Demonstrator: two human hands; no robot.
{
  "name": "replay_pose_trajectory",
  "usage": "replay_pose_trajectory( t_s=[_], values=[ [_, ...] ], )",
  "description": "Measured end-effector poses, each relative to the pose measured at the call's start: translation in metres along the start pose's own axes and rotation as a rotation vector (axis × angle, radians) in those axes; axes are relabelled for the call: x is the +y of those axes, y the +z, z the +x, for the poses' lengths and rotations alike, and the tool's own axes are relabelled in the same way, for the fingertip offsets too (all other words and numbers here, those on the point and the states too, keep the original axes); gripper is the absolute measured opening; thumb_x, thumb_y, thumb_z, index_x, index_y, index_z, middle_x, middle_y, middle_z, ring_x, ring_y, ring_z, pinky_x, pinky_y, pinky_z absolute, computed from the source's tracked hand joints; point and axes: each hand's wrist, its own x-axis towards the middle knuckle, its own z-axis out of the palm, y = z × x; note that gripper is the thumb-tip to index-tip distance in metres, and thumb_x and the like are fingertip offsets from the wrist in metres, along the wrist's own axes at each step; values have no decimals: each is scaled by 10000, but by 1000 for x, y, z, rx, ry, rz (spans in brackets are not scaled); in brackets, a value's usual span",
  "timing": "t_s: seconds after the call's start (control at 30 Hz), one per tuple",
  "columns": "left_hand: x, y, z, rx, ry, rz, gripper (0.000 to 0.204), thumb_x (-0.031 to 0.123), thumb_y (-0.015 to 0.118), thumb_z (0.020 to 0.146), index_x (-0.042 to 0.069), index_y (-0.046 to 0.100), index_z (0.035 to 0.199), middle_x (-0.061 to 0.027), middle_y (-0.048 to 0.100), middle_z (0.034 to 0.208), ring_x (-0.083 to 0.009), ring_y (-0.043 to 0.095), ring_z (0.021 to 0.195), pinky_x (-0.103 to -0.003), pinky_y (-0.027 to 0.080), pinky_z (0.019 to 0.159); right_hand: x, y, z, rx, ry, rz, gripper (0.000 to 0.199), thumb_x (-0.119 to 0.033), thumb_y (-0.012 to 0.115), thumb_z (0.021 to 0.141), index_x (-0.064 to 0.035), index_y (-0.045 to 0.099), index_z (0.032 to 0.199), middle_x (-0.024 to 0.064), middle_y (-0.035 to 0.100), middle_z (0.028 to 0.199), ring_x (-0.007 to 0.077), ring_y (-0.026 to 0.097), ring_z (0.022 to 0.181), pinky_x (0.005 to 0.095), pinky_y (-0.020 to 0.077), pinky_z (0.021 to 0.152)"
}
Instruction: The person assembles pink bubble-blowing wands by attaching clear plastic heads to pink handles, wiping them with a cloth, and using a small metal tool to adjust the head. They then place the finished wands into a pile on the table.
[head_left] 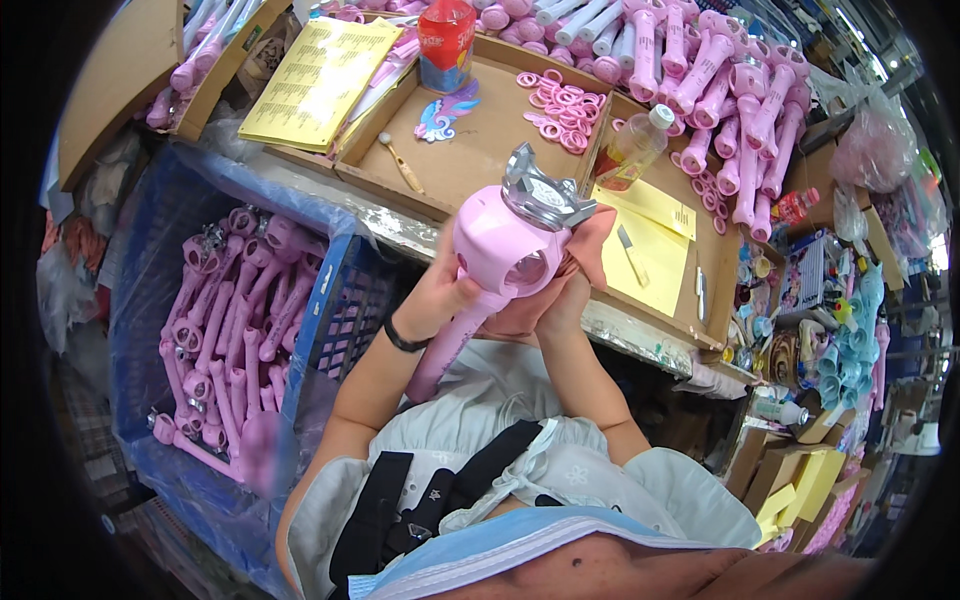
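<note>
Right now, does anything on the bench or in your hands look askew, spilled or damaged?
Nothing looks spilled or broken. The clear bottle lies tilted in the cardboard tray, capped. The left hand and right hand hold the pink wand toy with a pink cloth.

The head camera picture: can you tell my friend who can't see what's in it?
Two hands, left hand and right hand, hold up a pink toy wand with a silver crown top, a pink cloth against it. A blue crate of more wands sits at the left; cardboard trays lie ahead.

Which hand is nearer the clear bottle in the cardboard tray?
Right. The right hand, with a pink cloth on the pink wand toy, sits below the clear bottle; the left hand is farther left.
</note>
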Motion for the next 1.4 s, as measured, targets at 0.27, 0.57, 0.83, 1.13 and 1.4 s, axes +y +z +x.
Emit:
replay_pose_trajectory(
  t_s=[0.27, 0.57, 0.83, 1.13, 1.4],
  values=[
    [1, -3, -3, -11, -28, 274, 1013, 293, 815, 695, 58, 183, 1451, -88, 369, 1390, -164, 379, 1253, -322, 345, 1013, -17, -5, 8, -233, 40, 89, 374, -228, 382, 945, -90, 346, 1291, 81, 457, 1265, 180, 454, 1189, 321, 349, 1022],
    [-9, -7, -9, 101, 474, 947, 1049, 324, 853, 617, 23, 237, 1410, -227, 510, 1280, -336, 585, 1094, -368, 508, 862, -8, -5, -9, -180, 105, 130, 429, -291, 377, 946, -55, 364, 1305, 101, 488, 1268, 205, 484, 1190, 336, 395, 1006],
    [-11, -10, -13, 215, 612, 1185, 974, 302, 829, 639, 13, 279, 1390, -225, 567, 1180, -356, 624, 989, -377, 535, 780, -14, 9, -9, -179, -49, 98, 660, -430, 465, 893, 9, 302, 1357, 151, 454, 1307, 223, 468, 1203, 346, 363, 1030],
    [-1, 1, -19, 166, 503, 1241, 999, 279, 825, 647, 32, 234, 1414, -224, 580, 1101, -370, 622, 935, -377, 529, 741, -22, -6, 13, 2, 56, -45, 540, -85, 637, 792, 60, 383, 1246, 177, 547, 1179, 180, 557, 1027, 303, 454, 890],
    [12, -10, -9, -135, -118, 356, 1059, 166, 874, 590, 52, 225, 1419, -97, 454, 1316, -191, 443, 1223, -349, 352, 1020, -9, -18, 16, -218, -60, -72, 524, -455, 572, 851, -6, 405, 1063, 297, 538, 1142, 306, 577, 1046, 405, 478, 920]
  ],
)
